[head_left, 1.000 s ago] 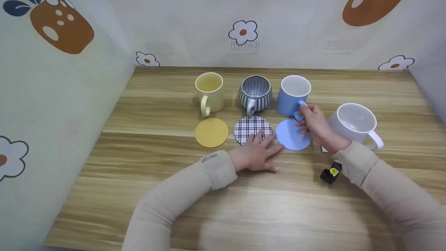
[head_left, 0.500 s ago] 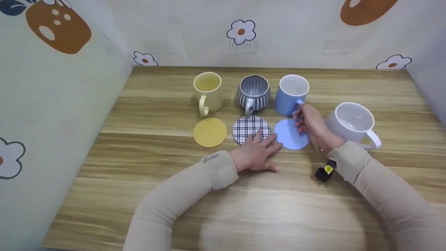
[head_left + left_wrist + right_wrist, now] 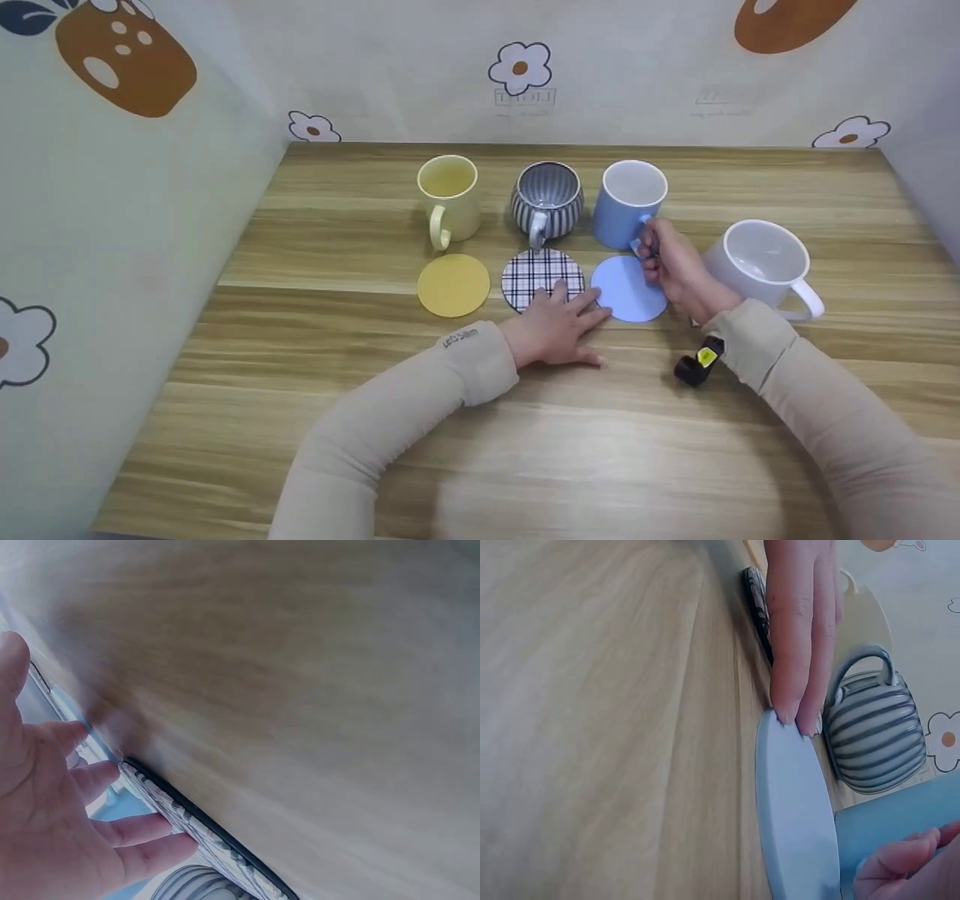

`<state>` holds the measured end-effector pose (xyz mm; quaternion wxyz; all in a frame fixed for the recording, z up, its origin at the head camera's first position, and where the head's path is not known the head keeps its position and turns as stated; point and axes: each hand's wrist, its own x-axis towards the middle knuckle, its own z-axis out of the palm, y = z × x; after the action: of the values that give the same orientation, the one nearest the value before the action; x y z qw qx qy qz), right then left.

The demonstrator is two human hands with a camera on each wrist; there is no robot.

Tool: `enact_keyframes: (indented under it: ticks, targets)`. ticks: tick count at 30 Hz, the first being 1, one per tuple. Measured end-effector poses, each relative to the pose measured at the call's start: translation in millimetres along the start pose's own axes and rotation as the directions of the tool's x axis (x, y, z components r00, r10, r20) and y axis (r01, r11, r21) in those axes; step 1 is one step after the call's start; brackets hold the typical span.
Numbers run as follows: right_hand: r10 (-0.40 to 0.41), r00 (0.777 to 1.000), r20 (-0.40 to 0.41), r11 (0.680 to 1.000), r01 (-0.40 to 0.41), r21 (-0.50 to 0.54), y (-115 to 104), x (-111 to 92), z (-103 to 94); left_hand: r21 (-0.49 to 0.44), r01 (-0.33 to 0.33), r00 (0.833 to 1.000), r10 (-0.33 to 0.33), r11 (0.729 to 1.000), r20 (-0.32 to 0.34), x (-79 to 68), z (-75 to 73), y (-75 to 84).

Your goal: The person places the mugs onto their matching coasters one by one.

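In the head view my right hand (image 3: 679, 266) grips the handle of a blue mug (image 3: 619, 214), which stands upright behind a round light-blue coaster (image 3: 626, 289). My left hand (image 3: 555, 330) lies spread with straight fingers. Its fingertips reach over a plaid coaster (image 3: 536, 274) and touch the left edge of the light-blue one, as the right wrist view also shows. Behind the plaid coaster is a grey striped mug (image 3: 566, 214), handle toward me. The mug's handle is mostly hidden by my right fingers, and part of the plaid coaster by my left hand.
A yellow mug (image 3: 461, 210) stands at the left of the row, with a yellow coaster (image 3: 453, 286) in front of it. Close beside my right wrist is a large white mug (image 3: 750, 270) on the right. A patterned wall (image 3: 420, 75) rises behind the table's back edge.
My right fingers have curled in closer around the blue mug's handle. The mugs and coasters keep their places, and my left hand stays almost still.
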<state>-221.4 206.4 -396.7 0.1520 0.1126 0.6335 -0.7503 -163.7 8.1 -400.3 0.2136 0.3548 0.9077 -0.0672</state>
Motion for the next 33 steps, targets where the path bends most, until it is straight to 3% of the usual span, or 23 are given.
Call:
enact_keyframes:
  ticks: [14, 33]
  targets:
    - [-0.032, 0.993, -0.115, 0.998, 0.038, 0.054, 5.4, -1.2, 8.0, -0.031, -0.012, 1.0, 0.013, 0.999, 0.013, -0.3, -2.5, -1.7]
    - [-0.076, 0.994, -0.073, 0.997, 0.076, 0.002, -5.8, -20.2, 4.1, -0.048, -0.008, 1.0, 0.008, 0.999, 0.001, -2.6, -3.1, -0.2]
